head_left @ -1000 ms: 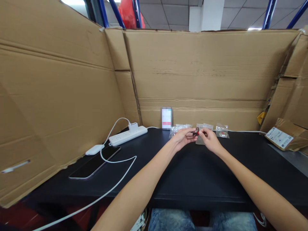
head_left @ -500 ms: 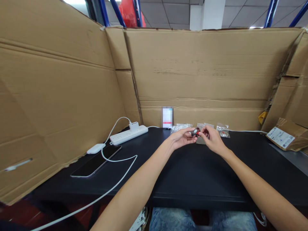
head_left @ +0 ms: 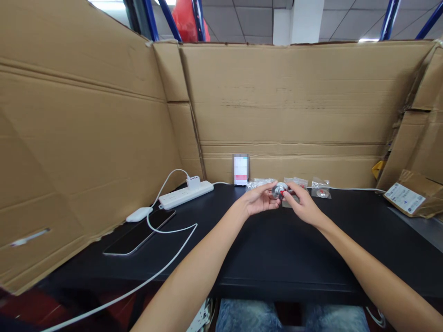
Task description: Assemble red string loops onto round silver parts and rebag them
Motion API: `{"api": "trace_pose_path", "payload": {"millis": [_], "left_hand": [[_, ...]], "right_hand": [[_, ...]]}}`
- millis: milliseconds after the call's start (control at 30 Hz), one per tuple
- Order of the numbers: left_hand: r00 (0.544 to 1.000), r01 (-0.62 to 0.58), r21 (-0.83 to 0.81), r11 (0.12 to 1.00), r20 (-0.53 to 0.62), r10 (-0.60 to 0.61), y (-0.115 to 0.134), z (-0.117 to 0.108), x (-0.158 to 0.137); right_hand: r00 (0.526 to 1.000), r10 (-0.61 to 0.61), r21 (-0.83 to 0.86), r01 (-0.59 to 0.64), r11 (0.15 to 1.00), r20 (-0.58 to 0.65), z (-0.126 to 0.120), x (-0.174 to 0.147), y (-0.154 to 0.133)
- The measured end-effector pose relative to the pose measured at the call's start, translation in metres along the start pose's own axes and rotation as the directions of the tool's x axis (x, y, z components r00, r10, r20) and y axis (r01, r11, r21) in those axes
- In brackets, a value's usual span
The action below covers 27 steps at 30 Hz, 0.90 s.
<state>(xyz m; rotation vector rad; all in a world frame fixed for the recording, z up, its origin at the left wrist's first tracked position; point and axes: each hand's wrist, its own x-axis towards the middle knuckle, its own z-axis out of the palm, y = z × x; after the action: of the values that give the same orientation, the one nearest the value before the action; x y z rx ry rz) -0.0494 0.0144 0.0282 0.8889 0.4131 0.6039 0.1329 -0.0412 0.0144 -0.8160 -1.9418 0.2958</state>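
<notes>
Above the far part of the black table (head_left: 277, 249), both hands are closed around a small, round, silvery metal piece with a red part (head_left: 278, 188); its exact kind cannot be made out. My left hand (head_left: 259, 199) grips its left side between thumb and fingers. From the right, my right hand (head_left: 303, 202) pinches at the red part on its face. Behind the hands lie transparent plastic bags (head_left: 260, 182), partly hidden by the fingers. Another small bag with a round silver-and-red item (head_left: 321, 189) rests just to the right.
A lit phone (head_left: 241, 169) leans against the cardboard wall (head_left: 287, 101). At left are a white power strip (head_left: 187, 194), a white charging block (head_left: 139, 214), a dark phone (head_left: 138, 235) and a loose white cable (head_left: 166, 267). A labelled brown parcel (head_left: 415, 193) sits at right.
The metal piece has been turned, so its bright round face with the red part shows more toward me. Both hands have shifted slightly left, the right fingers now lower on it.
</notes>
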Motion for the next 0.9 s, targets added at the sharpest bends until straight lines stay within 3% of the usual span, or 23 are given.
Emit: {"api": "trace_pose_path", "payload": {"millis": [333, 633, 900], "left_hand": [[0.999, 0.049, -0.028, 0.998, -0.012, -0.049, -0.0005, -0.0018, 0.0016], [0.997, 0.078, -0.011, 0.997, -0.013, -0.078, 0.0012, 0.0014, -0.0004], [0.997, 0.067, 0.009, 0.998, -0.024, -0.067, 0.0018, -0.0026, 0.0005]], "right_hand": [[0.997, 0.020, 0.031, -0.023, 0.999, 0.076, -0.0022, 0.0008, 0.0034], [0.990, 0.123, 0.104, -0.130, 0.986, 0.066, 0.0011, -0.0002, 0.0039], [0.999, 0.027, -0.087, -0.023, 0.996, 0.040, -0.0080, 0.0009, 0.0035]]}}
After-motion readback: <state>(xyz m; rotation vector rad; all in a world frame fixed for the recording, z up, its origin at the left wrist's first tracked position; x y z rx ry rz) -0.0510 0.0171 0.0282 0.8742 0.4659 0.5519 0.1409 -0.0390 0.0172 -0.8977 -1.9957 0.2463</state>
